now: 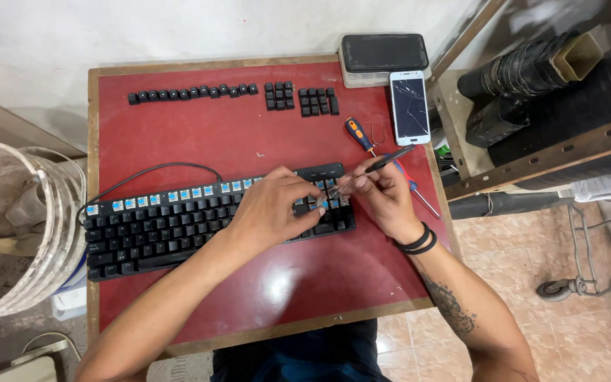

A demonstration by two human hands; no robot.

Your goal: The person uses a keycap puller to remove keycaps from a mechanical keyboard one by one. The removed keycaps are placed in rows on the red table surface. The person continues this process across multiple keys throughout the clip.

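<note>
A black mechanical keyboard lies on the red tabletop, its top row and right end stripped to blue switches. My left hand rests on the keyboard's right part, fingertips pinching at a switch or keycap there. My right hand holds a thin black-handled tool with its tip down at the same spot, near my left fingertips. Removed black keycaps sit in a row and in two small blocks at the table's far side.
An orange-and-blue screwdriver lies by my right hand. A white phone with a cracked screen and a dark phone on a pale box sit at the far right corner. A plastic-wrapped bucket stands left; a shelf with black rolls stands right.
</note>
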